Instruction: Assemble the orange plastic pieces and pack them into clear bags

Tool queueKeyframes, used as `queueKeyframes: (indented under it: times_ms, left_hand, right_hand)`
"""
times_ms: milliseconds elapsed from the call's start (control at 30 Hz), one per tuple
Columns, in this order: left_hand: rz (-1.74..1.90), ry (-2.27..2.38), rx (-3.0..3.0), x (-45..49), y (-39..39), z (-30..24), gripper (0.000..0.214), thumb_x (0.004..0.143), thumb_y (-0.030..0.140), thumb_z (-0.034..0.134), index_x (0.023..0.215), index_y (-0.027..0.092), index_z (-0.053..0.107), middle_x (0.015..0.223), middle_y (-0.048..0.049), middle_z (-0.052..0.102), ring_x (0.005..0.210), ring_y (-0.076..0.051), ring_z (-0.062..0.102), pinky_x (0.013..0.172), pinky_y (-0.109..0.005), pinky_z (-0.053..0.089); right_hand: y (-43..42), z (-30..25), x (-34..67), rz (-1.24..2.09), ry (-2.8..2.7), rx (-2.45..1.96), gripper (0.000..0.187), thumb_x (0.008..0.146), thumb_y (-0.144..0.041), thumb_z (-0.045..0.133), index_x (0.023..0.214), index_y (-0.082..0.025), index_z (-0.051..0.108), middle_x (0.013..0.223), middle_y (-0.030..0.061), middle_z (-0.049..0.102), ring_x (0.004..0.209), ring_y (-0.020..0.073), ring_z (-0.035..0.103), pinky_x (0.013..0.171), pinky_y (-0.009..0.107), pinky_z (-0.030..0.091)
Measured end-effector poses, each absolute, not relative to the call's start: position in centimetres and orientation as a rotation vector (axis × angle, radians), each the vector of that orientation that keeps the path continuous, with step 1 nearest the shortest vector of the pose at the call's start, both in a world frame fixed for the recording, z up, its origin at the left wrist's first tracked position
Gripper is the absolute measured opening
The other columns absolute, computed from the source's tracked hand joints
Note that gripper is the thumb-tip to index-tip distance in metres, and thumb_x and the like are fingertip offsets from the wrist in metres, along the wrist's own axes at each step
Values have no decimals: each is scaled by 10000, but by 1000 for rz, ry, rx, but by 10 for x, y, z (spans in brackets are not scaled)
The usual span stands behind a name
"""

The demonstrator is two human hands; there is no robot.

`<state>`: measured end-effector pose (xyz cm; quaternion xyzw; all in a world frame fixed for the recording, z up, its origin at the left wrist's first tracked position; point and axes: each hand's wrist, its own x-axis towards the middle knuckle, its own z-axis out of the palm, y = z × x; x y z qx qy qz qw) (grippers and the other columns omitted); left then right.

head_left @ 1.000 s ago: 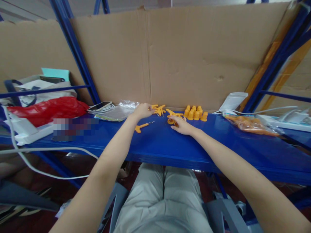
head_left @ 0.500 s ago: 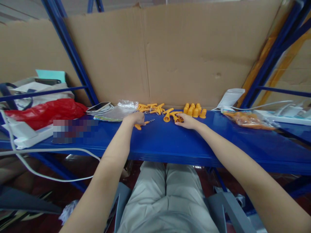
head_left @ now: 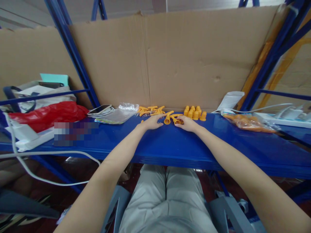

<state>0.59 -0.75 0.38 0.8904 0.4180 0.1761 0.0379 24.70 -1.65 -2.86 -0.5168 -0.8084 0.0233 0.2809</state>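
My left hand (head_left: 153, 122) reaches over the shelf with thumb and fingers apart, beside an orange plastic piece with a flared, funnel-like end (head_left: 167, 121). My right hand (head_left: 187, 124) has its fingers curled round the flared end of a second such orange piece (head_left: 177, 116), which lies on the shelf. Behind my left hand is a pile of orange corkscrews (head_left: 151, 110) with T-shaped handles and metal spirals. Partly hidden by that hand is one more orange handle (head_left: 142, 121). Orange cup-shaped caps (head_left: 195, 115) stand upright in rows to the right.
A clear plastic bag (head_left: 122, 115) and a phone with a white cable (head_left: 100, 110) lie left. Further left are a red bag (head_left: 51, 111) and a white power strip (head_left: 36, 138). Bagged orange parts (head_left: 250, 122) lie right. Cardboard (head_left: 182, 61) stands behind the blue shelf (head_left: 175, 145).
My left hand has left the loose orange corkscrew and moved right, its fingers spreading towards the flared pieces. My right hand stays at the same piece. The view has tilted slightly up.
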Motion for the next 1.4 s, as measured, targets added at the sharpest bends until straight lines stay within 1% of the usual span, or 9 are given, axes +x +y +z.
queueKeyframes:
  times_ms: [200,400,667,800,900,1000,1133,1267,1400]
  left_hand:
    - [489,1201,2721,20,-2,-12,557,870,187,547,1424,213,502,1500,-64,517,1382,-204,482,1172,-332,334]
    - [570,1026,2732,22,13,-26,562,882,229,548,1438,198,471,1508,-97,503,1392,-227,471,1183,-393,329]
    - [540,1111,2721,21,13,-26,597,897,262,542,1474,179,414,1534,-129,461,1384,-253,481,1170,-413,348]
    - [536,1167,2737,18,7,-17,578,890,230,544,1455,152,446,1478,-135,530,1336,-245,531,1134,-383,390]
    - [538,1236,2759,8,4,-4,511,866,241,582,1371,169,551,1410,-111,598,1288,-243,567,1108,-367,409]
    - [566,1401,2736,-9,3,13,434,818,281,646,1238,174,655,1275,-94,679,1196,-250,616,1045,-347,447]
    - [486,1611,2677,-33,-3,32,460,808,339,660,1223,141,673,1114,-103,726,1032,-244,667,908,-302,486]
    - [208,1845,2492,-45,-10,40,525,707,489,745,1129,177,721,1086,-99,744,1000,-264,674,834,-274,487]
    - [-65,1908,2234,-47,-14,42,512,668,540,757,1048,197,746,924,-77,772,751,-227,694,674,-265,490]
  right_hand:
    - [-13,-31,247,34,-2170,-1340,328,853,-226,689,1168,-137,707,1263,165,679,1220,288,623,1055,456,481]
    - [-8,-35,246,-35,-2131,-1328,280,840,-234,707,1104,-141,720,1159,145,722,1098,279,684,1004,450,519]
    - [-1,-39,249,18,-2095,-1308,376,812,-226,729,1179,-159,685,1233,150,688,1177,290,644,1033,460,499]
    - [-6,-33,251,55,-2103,-1339,420,807,-203,727,1218,-148,662,1263,157,673,1189,293,637,1058,474,476]
    - [-11,-28,252,87,-2126,-1372,419,814,-165,706,1227,-118,655,1271,170,668,1197,288,633,1066,447,471]
    - [-14,-25,253,88,-2142,-1396,358,829,-149,679,1186,-119,673,1224,158,692,1155,280,654,1037,433,491]
    - [-13,-24,252,51,-2146,-1398,287,831,-155,676,1117,-136,698,1153,134,719,1090,269,678,998,415,512]
    - [-10,-25,251,-2,-2126,-1424,297,818,-139,687,1115,-127,695,1177,145,709,1095,267,674,999,394,505]
    - [-7,-27,249,-48,-2117,-1429,220,831,-162,675,1048,-136,703,1130,137,721,1041,264,689,952,387,526]
